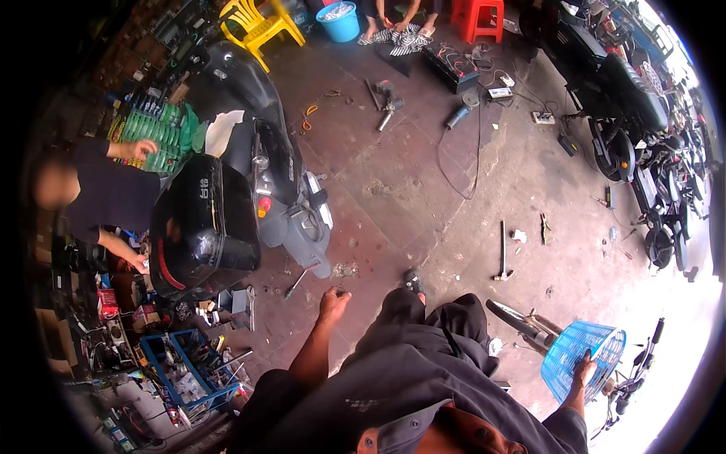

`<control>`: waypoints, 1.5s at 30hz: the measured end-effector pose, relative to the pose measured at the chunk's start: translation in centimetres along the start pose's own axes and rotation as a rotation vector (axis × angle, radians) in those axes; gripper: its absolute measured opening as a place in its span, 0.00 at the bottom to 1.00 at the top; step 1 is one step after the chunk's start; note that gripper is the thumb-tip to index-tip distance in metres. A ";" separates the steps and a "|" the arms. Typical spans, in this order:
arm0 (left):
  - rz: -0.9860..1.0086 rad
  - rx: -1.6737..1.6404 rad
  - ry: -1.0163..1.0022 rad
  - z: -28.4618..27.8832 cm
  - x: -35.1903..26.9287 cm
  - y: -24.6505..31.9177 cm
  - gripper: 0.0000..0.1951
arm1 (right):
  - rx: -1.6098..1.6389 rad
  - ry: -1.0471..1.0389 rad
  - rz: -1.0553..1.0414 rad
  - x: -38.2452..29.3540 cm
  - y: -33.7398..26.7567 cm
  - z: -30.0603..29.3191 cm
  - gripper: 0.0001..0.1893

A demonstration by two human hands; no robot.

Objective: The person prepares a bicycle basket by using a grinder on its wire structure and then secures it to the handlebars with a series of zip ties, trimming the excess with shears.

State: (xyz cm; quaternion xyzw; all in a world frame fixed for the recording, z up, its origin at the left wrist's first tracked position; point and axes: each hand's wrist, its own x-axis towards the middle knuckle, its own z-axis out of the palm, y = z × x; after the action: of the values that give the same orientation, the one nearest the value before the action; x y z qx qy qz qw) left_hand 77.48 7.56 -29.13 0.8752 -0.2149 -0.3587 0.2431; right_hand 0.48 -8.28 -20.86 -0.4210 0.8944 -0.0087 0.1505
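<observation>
My right hand [585, 370] grips the rim of a blue plastic basket [573, 354] at the front of a bicycle. The bicycle's front wheel [519, 323] points toward my legs, and its handlebar [646, 352] is beyond the basket. My left hand [334, 305] hangs in front of my left side with its fingers curled; whether something small is between them is too unclear to tell. Nearest to it on the floor lies a screwdriver [299, 282], beside the rear mudguard [309, 255] of a black scooter [278, 164]. A black top box [204, 232] sits on the scooter's rear.
A person [113, 187] stands behind the top box. Another person's hands [397, 25] hold striped cloth. On the floor lie a hammer [503, 252], pliers [544, 228], an angle grinder [462, 110] with its cord, and a cordless impact wrench [389, 105]. Parked scooters [635, 130] line the right.
</observation>
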 end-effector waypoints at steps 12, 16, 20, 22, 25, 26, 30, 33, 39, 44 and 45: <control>-0.164 0.167 -0.113 1.4 2.5 0.5 0.17 | 0.242 -0.082 0.134 1.2 2.9 1.7 0.29; -0.171 0.178 -0.138 2.9 3.7 4.4 0.18 | 0.121 -0.089 0.114 0.6 4.1 1.4 0.30; -0.114 0.145 -0.046 4.4 7.1 8.0 0.18 | 0.260 -0.003 0.110 2.3 5.6 3.4 0.28; -0.136 0.085 -0.025 4.0 7.2 12.6 0.16 | 0.258 -0.100 0.200 2.6 2.1 4.7 0.27; -0.008 -0.064 0.069 4.6 8.9 15.2 0.15 | 0.293 -0.333 0.302 3.6 -6.7 6.9 0.26; 0.041 -0.091 0.126 5.1 9.5 15.7 0.15 | 0.305 -0.418 0.337 4.3 -9.6 7.6 0.26; -0.022 -0.124 0.152 3.1 10.4 19.8 0.15 | 0.345 -0.690 0.427 6.4 -19.9 10.9 0.26; -0.045 -0.147 0.224 0.5 11.6 21.0 0.15 | 0.397 -0.824 0.284 10.3 -31.4 13.4 0.27; -0.106 -0.159 0.303 -2.5 19.2 20.6 0.16 | 0.515 -0.869 -0.526 2.3 -70.2 10.3 0.29; -0.103 -0.223 0.240 -7.3 25.9 22.6 0.16 | 0.477 -0.953 -0.588 -2.2 -78.7 12.9 0.23; -0.083 -0.195 0.249 -7.4 26.3 22.7 0.16 | 0.394 -0.945 -0.616 -2.4 -78.5 13.7 0.21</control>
State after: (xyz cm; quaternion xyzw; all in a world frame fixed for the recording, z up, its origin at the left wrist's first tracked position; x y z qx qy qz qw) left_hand 95.37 -22.81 -25.11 0.8932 -0.1109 -0.2766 0.3367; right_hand 64.66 -55.62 -22.08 -0.5836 0.5486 -0.0294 0.5980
